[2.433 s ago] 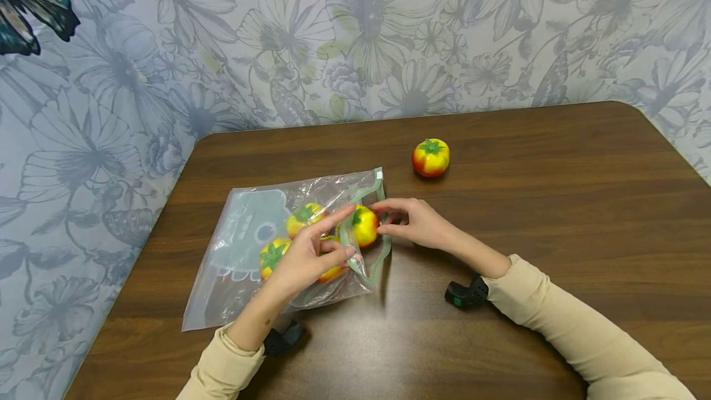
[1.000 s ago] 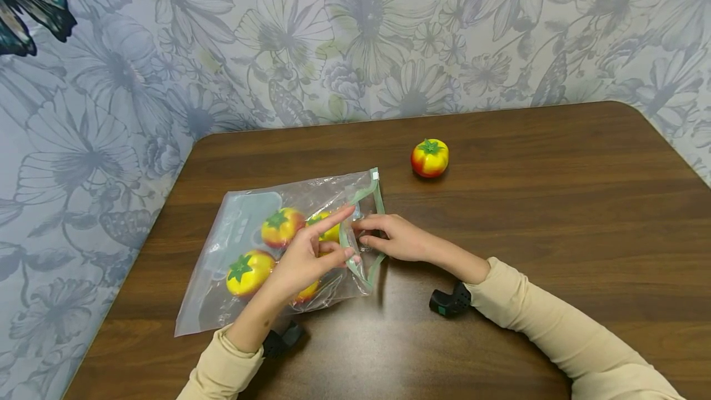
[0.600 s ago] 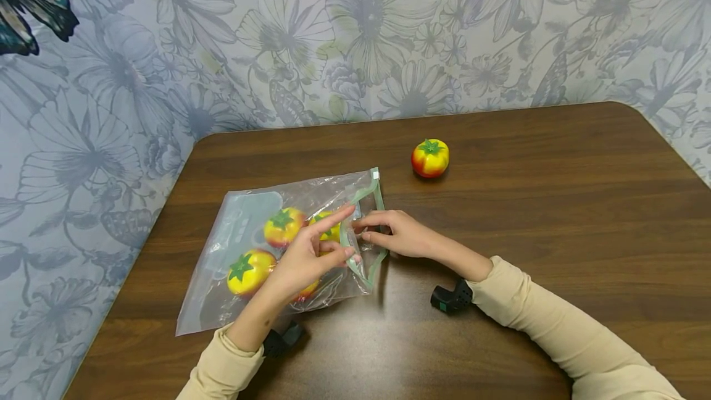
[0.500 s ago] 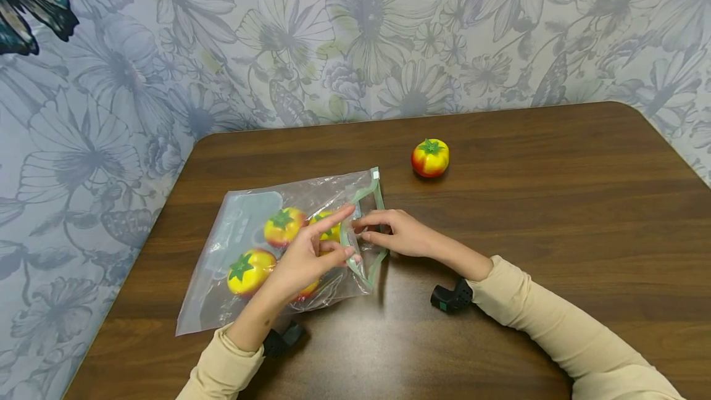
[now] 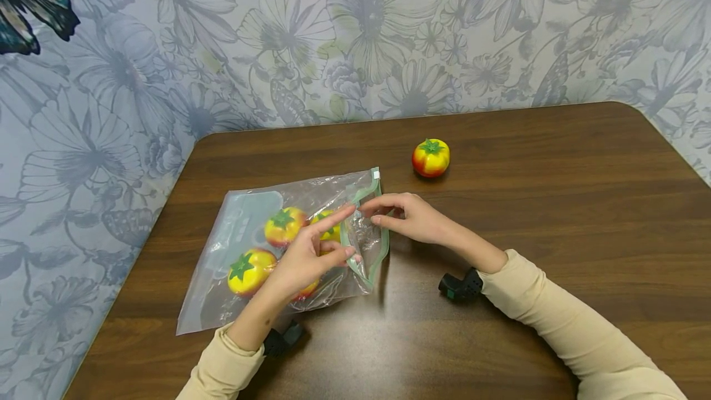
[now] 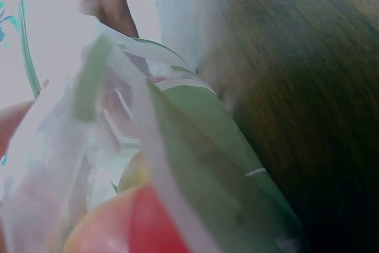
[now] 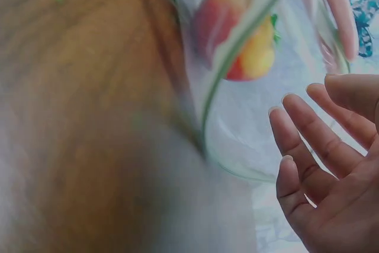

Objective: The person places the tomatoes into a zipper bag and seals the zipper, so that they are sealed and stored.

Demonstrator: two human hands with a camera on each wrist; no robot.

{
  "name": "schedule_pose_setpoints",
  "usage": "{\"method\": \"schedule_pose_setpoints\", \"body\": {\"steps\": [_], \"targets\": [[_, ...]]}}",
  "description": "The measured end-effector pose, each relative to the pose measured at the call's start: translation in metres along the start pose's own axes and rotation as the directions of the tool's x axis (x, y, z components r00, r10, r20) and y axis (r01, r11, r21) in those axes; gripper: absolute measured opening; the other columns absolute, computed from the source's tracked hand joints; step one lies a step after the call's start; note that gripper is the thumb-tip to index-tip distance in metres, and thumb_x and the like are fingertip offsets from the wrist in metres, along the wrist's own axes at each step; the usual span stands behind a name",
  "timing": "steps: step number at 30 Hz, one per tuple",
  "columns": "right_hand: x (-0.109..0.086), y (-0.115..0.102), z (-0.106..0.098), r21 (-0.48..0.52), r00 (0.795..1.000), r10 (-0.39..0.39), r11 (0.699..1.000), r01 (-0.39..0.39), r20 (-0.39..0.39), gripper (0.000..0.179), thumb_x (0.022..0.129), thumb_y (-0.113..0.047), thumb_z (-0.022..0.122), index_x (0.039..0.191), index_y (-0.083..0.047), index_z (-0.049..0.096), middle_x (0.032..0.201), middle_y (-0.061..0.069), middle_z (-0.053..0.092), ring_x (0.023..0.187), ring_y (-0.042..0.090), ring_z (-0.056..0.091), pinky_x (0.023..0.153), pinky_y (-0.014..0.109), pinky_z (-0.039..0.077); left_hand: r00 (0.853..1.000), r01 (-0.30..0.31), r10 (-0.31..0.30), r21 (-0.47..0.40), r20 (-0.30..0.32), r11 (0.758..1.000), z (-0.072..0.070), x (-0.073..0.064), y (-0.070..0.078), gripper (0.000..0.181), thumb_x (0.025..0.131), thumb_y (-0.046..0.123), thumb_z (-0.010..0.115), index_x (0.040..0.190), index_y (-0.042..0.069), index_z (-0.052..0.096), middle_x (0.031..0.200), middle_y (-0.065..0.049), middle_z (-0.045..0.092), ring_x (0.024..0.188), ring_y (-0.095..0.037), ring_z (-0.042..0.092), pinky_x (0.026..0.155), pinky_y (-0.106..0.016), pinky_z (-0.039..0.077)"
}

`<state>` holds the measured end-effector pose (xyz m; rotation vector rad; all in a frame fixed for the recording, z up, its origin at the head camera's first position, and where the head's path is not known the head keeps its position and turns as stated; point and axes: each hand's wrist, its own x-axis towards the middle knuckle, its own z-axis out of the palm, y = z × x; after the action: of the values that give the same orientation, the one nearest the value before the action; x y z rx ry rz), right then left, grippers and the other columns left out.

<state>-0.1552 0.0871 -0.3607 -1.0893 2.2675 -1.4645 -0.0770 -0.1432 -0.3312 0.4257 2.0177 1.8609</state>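
A clear zip bag point(image 5: 201, 301) with a green-edged mouth lies on its side on the table. Inside are several yellow-and-red tomatoes point(image 5: 252, 272) with green leafy tops. My left hand point(image 5: 302, 259) pinches the bag's upper mouth edge between thumb and fingers, index finger stretched along it, and partly hides the contents. At the mouth's right side is my right hand point(image 5: 416, 220), holding nothing; its fingers spread loosely in the right wrist view, near the green rim point(image 7: 222, 66). One more tomato point(image 5: 431, 158) sits on the table beyond the bag.
The brown wooden table point(image 5: 555, 215) extends to the right and toward the front. Behind it hangs a flower-patterned backdrop point(image 5: 355, 36). Each wrist wears a black camera, such as the right wrist camera point(image 5: 461, 287).
Over two seconds ago my right hand held a tomato at the bag's mouth; that tomato is now inside, and others shifted left. The right hand has since drawn back up and right. Left hand unmoved.
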Motion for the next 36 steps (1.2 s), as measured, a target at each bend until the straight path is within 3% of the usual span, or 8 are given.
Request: {"method": "schedule_pose_setpoints", "body": {"steps": [8, 13, 16, 21, 27, 32, 36], "targets": [[-0.005, -0.009, -0.020, 0.032, 0.995, 0.026, 0.999, -0.023, -0.099, 0.025, 0.092, -0.007, 0.060, 0.116, -0.003, 0.065, 0.110, 0.006, 0.065, 0.090, 0.018, 0.059, 0.074, 0.039, 0.048, 1.000, 0.001, -0.001, 0.004, -0.003, 1.000, 0.000, -0.001, 0.000, 0.063, 0.087, 0.001, 0.064, 0.143, 0.021, 0.041, 0.147, 0.006, 0.031, 0.080, -0.029, 0.064, 0.077, -0.041, 0.052], [-0.009, -0.009, -0.037, 0.064, 0.978, 0.046, 0.997, -0.033, -0.203, 0.026, 0.092, -0.007, 0.060, 0.118, -0.002, 0.063, 0.109, 0.010, 0.064, 0.093, 0.025, 0.060, 0.075, 0.033, 0.049, 1.000, -0.007, 0.007, 0.021, -0.009, 1.000, 0.000, -0.001, -0.001, 0.064, 0.087, 0.001, 0.065, 0.143, 0.020, 0.041, 0.147, 0.006, 0.032, 0.076, -0.027, 0.064, 0.076, -0.041, 0.053], [-0.012, -0.003, -0.049, 0.086, 0.951, 0.045, 0.996, -0.019, -0.306, 0.026, 0.092, -0.007, 0.060, 0.117, 0.000, 0.063, 0.109, 0.012, 0.064, 0.096, 0.028, 0.060, 0.077, 0.028, 0.049, 1.000, -0.013, 0.014, 0.021, -0.010, 1.000, 0.000, -0.001, -0.002, 0.064, 0.087, 0.000, 0.065, 0.143, 0.020, 0.041, 0.147, 0.007, 0.031, 0.074, -0.025, 0.063, 0.075, -0.041, 0.053], [-0.017, 0.000, -0.066, 0.096, 0.873, 0.072, 0.995, -0.029, -0.482, 0.025, 0.092, -0.009, 0.059, 0.115, 0.002, 0.063, 0.109, 0.014, 0.063, 0.100, 0.019, 0.057, 0.081, 0.024, 0.046, 1.000, -0.025, 0.025, 0.023, -0.009, 0.999, 0.000, -0.002, -0.002, 0.064, 0.087, -0.001, 0.064, 0.143, 0.018, 0.041, 0.147, 0.005, 0.031, 0.075, -0.024, 0.064, 0.075, -0.041, 0.053], [-0.021, 0.007, -0.076, 0.068, 0.803, 0.091, 0.996, -0.063, -0.589, 0.028, 0.092, -0.010, 0.059, 0.117, 0.002, 0.062, 0.111, 0.014, 0.063, 0.098, 0.015, 0.056, 0.083, 0.025, 0.043, 1.000, -0.026, 0.026, -0.015, 0.003, 1.000, 0.000, -0.002, -0.002, 0.064, 0.087, -0.002, 0.062, 0.143, 0.018, 0.040, 0.148, 0.004, 0.030, 0.080, -0.027, 0.065, 0.076, -0.041, 0.053], [-0.023, 0.013, -0.080, 0.062, 0.775, 0.156, 0.987, -0.150, -0.612, 0.036, 0.092, -0.010, 0.060, 0.127, -0.001, 0.055, 0.123, 0.011, 0.057, 0.110, 0.023, 0.050, 0.088, 0.031, 0.041, 1.000, -0.030, 0.030, -0.029, 0.009, 0.999, 0.000, -0.002, -0.002, 0.064, 0.087, -0.004, 0.061, 0.144, 0.016, 0.039, 0.149, 0.000, 0.030, 0.080, -0.026, 0.065, 0.075, -0.041, 0.053], [-0.024, 0.021, -0.081, 0.073, 0.786, 0.214, 0.975, -0.211, -0.581, 0.049, 0.091, -0.007, 0.061, 0.136, -0.001, 0.044, 0.133, 0.016, 0.047, 0.120, 0.032, 0.042, 0.097, 0.045, 0.036, 0.999, -0.038, 0.039, -0.034, 0.013, 0.999, 0.000, -0.002, -0.002, 0.064, 0.087, -0.006, 0.061, 0.144, 0.013, 0.038, 0.149, -0.003, 0.029, 0.080, -0.024, 0.065, 0.075, -0.040, 0.053]]}}
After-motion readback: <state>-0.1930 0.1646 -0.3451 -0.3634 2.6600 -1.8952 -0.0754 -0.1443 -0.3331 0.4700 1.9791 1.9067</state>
